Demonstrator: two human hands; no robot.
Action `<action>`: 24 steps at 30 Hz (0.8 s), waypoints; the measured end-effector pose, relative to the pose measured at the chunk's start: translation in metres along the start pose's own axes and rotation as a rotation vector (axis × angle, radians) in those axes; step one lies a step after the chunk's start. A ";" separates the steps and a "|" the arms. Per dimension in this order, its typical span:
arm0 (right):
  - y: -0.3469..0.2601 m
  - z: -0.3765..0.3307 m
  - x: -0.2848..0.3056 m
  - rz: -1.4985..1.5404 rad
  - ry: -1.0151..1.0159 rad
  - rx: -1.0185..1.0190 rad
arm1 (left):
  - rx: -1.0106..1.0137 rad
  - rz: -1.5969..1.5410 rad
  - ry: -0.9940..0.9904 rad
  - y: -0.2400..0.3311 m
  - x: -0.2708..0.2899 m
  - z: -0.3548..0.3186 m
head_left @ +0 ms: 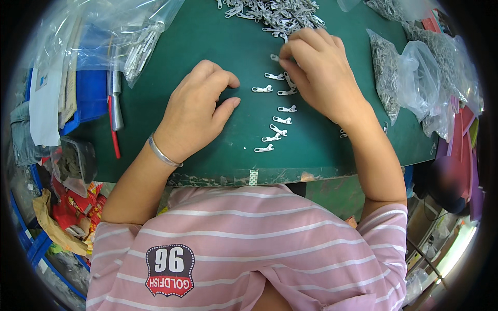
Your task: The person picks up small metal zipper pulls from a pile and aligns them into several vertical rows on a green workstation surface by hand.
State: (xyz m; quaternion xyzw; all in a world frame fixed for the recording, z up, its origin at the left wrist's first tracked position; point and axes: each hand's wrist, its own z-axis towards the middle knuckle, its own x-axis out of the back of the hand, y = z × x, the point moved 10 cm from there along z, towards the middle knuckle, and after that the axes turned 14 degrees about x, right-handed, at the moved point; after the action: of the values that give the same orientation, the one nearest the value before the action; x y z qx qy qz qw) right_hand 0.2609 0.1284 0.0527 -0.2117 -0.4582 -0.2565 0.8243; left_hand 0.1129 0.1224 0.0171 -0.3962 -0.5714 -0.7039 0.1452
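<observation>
Small silver zipper sliders with pull tabs lie in a loose column down the middle of the green table. My right hand is over the column's far end, thumb and forefinger pinched together. At its fingertips is a slightly blurred zipper slider. Two more sliders lie partly under that hand. To the column's left, my left hand hovers with thumb and forefinger apart and nothing between them; its other fingers are curled. Nearest to it is a single zipper slider.
A heap of zipper sliders covers the table's far middle. Clear bags of metal parts crowd the right edge. At left are a plastic bag of slim metal pieces, a blue bin and a red pen.
</observation>
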 end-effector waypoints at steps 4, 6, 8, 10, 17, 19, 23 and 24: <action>-0.045 -0.010 -0.002 0.132 -0.068 0.002 | -0.020 0.001 -0.008 -0.001 -0.002 -0.002; -0.071 -0.018 -0.016 0.151 -0.099 0.014 | -0.025 -0.005 -0.019 0.004 -0.001 -0.004; -0.074 -0.020 -0.026 0.176 -0.117 -0.006 | -0.007 -0.024 -0.037 0.004 0.001 -0.005; -0.057 -0.017 -0.008 0.162 -0.054 -0.068 | 0.026 -0.054 -0.059 0.002 0.003 -0.009; -0.039 -0.051 0.018 0.097 0.009 -0.260 | 0.056 -0.139 -0.048 -0.001 0.006 -0.043; -0.053 -0.061 0.010 0.124 0.021 -0.247 | 0.039 -0.127 -0.058 0.005 -0.001 -0.050; -0.056 -0.078 0.016 0.144 0.167 -0.394 | -0.054 -0.066 -0.074 0.017 -0.009 -0.064; -0.057 -0.082 0.019 0.141 0.189 -0.395 | -0.047 -0.081 -0.089 0.017 -0.012 -0.067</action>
State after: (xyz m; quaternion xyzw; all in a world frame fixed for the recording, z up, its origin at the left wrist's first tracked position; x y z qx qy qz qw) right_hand 0.2877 0.0319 0.0352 -0.3755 -0.3040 -0.3017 0.8219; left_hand 0.1055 0.0523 0.0179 -0.4069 -0.5763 -0.7040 0.0818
